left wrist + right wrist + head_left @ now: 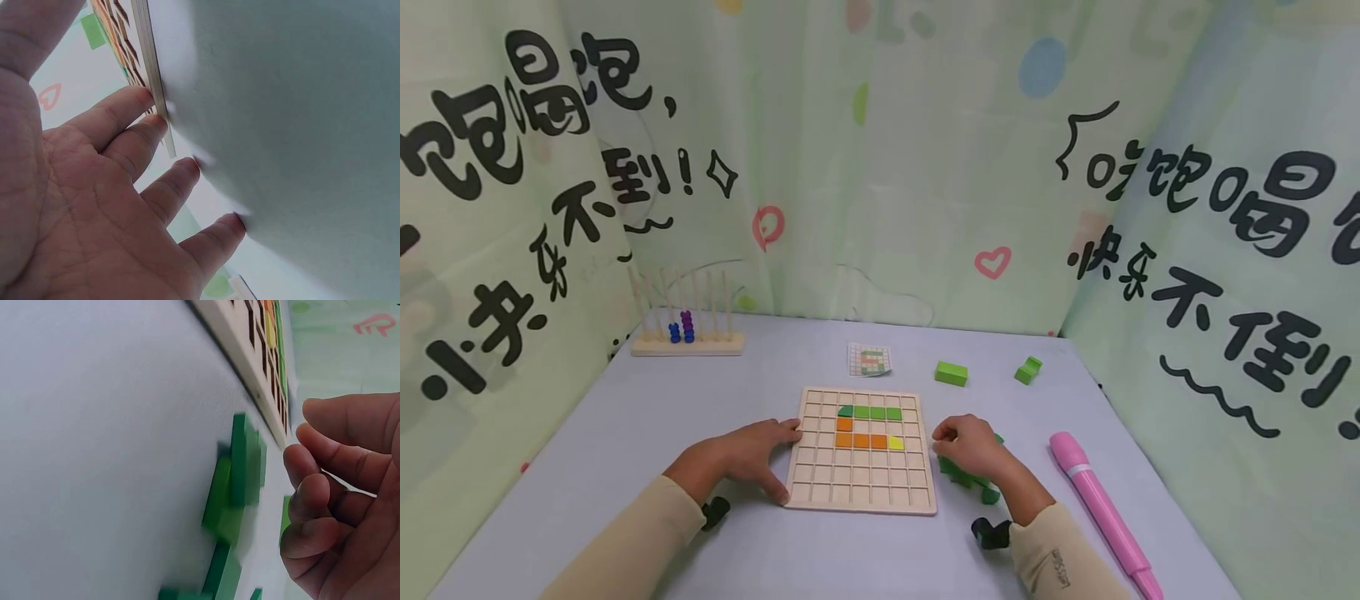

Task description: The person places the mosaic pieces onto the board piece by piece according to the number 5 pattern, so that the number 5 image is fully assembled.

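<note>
A wooden grid board (pixel 861 483) lies flat in the middle of the table. On it sit a row of green squares (pixel 877 412) with a dark green piece (pixel 846 411) at its left end, several orange squares (pixel 861 441) and a yellow piece (pixel 896 442). My left hand (pixel 752 450) spreads its fingers and thumb along the board's left edge, fingertips (pixel 140 97) touching it. Beside the right edge hovers my right hand (pixel 970 447), loosely curled, with nothing visible between thumb and fingers. Beneath it is a pile of green blocks (pixel 225 500), partly hidden by the hand in the head view.
Behind the board lies a small printed pattern card (pixel 869 360). Green blocks (pixel 951 373) and another green group (pixel 1028 370) rest at the back right. A pink pen-shaped stick (pixel 1105 512) lies far right; a wooden bead rack (pixel 687 343) stands back left.
</note>
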The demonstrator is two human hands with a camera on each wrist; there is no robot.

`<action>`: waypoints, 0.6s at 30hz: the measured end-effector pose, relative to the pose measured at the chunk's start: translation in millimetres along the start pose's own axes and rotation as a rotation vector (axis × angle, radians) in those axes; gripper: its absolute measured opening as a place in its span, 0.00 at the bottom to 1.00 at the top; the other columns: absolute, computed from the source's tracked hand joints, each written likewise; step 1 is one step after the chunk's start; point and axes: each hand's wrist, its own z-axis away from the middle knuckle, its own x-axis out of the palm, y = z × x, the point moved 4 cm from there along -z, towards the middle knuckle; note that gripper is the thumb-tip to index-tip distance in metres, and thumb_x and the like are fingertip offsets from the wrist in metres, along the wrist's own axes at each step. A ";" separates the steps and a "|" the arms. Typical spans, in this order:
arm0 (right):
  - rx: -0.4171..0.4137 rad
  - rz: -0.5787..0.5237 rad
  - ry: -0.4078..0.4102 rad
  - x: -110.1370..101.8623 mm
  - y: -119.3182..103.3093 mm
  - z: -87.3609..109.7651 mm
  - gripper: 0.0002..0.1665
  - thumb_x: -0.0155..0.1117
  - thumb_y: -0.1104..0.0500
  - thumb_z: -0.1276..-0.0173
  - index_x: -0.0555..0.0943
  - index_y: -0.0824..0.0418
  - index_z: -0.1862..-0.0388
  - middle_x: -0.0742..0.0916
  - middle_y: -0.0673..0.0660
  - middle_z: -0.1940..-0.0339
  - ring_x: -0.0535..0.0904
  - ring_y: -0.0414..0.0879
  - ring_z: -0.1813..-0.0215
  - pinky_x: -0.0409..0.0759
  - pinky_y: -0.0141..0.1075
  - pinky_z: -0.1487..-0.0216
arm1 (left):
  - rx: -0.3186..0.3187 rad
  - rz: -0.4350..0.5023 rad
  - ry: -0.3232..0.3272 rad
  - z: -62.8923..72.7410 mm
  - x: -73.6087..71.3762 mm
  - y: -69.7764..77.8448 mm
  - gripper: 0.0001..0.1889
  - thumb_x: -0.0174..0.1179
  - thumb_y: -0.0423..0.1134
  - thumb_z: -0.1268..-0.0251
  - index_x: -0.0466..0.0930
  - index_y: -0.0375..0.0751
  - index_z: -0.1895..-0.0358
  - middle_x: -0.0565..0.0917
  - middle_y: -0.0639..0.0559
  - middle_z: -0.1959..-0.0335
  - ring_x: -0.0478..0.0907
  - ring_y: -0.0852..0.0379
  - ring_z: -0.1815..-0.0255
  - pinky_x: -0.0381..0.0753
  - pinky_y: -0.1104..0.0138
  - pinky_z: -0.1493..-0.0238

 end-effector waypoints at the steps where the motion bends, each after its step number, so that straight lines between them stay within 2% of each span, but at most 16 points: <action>1: 0.004 0.009 -0.001 -1.4 3.1 2.6 0.06 0.68 0.61 0.29 0.86 0.61 0.57 0.85 0.51 0.65 0.76 0.44 0.63 0.77 0.37 0.63 | 0.001 0.000 0.000 0.2 0.0 0.3 0.54 0.86 0.49 0.59 0.70 0.46 0.23 0.61 0.51 0.16 0.53 0.39 0.15 0.58 0.42 0.19; 10: 0.010 0.054 -0.038 -5.8 24.4 25.8 0.09 0.75 0.59 0.35 0.87 0.58 0.57 0.85 0.49 0.64 0.76 0.43 0.60 0.78 0.38 0.59 | 0.005 -0.008 -0.001 0.6 -1.0 1.5 0.54 0.87 0.48 0.60 0.70 0.44 0.23 0.61 0.50 0.16 0.54 0.38 0.16 0.59 0.41 0.20; 18: 0.001 0.065 -0.023 -4.6 27.6 31.0 0.09 0.77 0.63 0.37 0.87 0.59 0.59 0.84 0.49 0.66 0.76 0.43 0.60 0.79 0.38 0.58 | -0.008 -0.007 -0.001 0.4 0.1 2.9 0.55 0.86 0.48 0.59 0.69 0.44 0.23 0.60 0.50 0.16 0.54 0.39 0.16 0.59 0.42 0.20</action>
